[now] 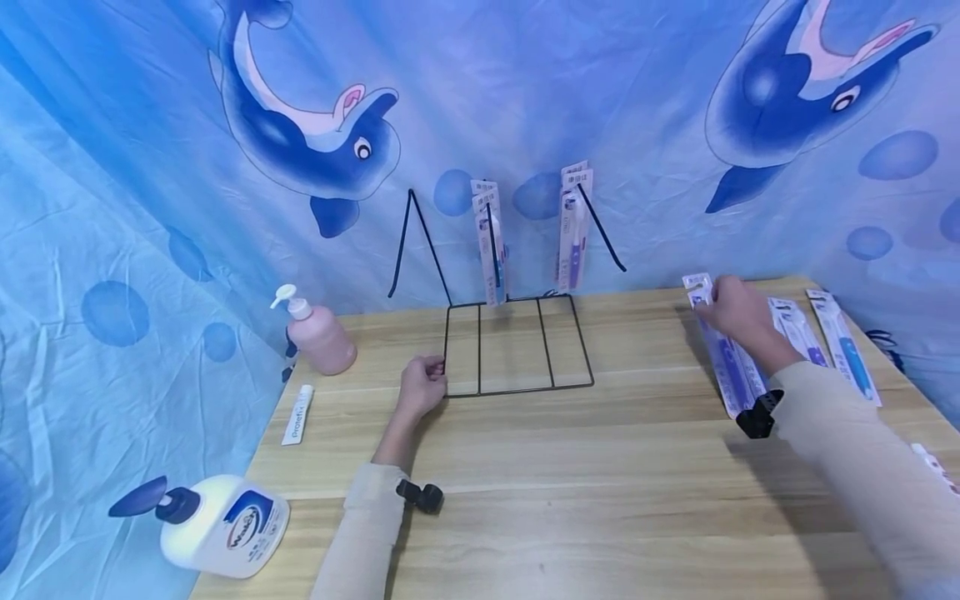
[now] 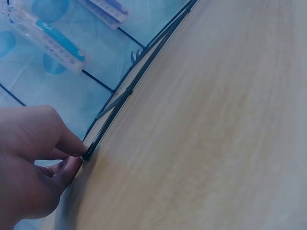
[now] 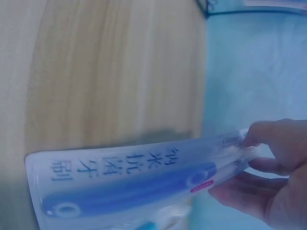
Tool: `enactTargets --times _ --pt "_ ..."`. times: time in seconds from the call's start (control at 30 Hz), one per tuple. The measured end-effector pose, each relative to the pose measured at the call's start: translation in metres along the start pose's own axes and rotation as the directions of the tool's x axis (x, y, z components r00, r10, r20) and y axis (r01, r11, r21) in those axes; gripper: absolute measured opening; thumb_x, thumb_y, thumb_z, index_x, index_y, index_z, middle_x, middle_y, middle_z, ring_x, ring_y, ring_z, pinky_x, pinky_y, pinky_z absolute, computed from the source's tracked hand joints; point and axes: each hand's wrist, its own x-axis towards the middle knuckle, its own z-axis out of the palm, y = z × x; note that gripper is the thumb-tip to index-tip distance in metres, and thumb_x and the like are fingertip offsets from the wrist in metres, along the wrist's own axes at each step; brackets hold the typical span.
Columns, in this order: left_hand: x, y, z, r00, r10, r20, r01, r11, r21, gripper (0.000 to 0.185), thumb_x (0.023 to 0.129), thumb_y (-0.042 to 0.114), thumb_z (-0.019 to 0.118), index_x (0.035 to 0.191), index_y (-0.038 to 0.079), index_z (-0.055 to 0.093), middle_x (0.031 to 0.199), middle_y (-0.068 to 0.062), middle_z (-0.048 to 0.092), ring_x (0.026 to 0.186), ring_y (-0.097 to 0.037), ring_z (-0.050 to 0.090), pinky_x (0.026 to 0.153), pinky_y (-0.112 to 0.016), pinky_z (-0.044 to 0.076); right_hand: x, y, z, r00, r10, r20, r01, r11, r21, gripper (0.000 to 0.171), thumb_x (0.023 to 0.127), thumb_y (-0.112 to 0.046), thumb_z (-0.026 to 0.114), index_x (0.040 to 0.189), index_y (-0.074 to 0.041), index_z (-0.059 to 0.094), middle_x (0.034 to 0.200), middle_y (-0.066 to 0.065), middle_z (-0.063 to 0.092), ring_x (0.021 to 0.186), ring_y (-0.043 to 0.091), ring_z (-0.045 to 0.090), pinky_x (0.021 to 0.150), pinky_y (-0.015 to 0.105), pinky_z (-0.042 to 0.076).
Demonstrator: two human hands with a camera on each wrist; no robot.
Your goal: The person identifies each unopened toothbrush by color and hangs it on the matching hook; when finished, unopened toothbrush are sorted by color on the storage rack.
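Note:
A black wire display rack (image 1: 517,346) stands on the wooden table (image 1: 600,467), with toothbrush packs (image 1: 491,242) hanging on its two rear hooks. My left hand (image 1: 438,371) pinches the front left corner of the rack's base; in the left wrist view the fingers (image 2: 72,143) close on that wire corner (image 2: 88,154). At the right, my right hand (image 1: 708,304) grips the top end of a blue toothbrush pack (image 1: 729,371). The right wrist view shows this pack (image 3: 129,182) held between thumb and fingers (image 3: 268,139) just above the tabletop.
More toothbrush packs (image 1: 843,346) lie on the table's right side. A pink pump bottle (image 1: 318,337), a white tube (image 1: 297,414) and a white pump bottle (image 1: 225,525) sit along the left edge. Blue dolphin cloth (image 1: 525,100) hangs behind.

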Motion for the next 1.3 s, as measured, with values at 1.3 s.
enactTargets --times 1.3 --pt "-0.003 0.0 0.001 1.0 0.03 -0.009 -0.03 1.0 0.008 0.043 0.079 -0.011 0.055 0.122 -0.015 0.061 0.1 -0.021 0.063 0.094 -0.032 0.062 0.085 -0.038 0.056 -0.13 -0.149 -0.043 0.726 -0.493 -0.479 0.576 0.816 0.034 0.014 0.084 -0.011 0.068 0.094 -0.005 0.06 0.084 0.007 0.064 0.07 0.021 0.066 0.049 0.031 0.053"
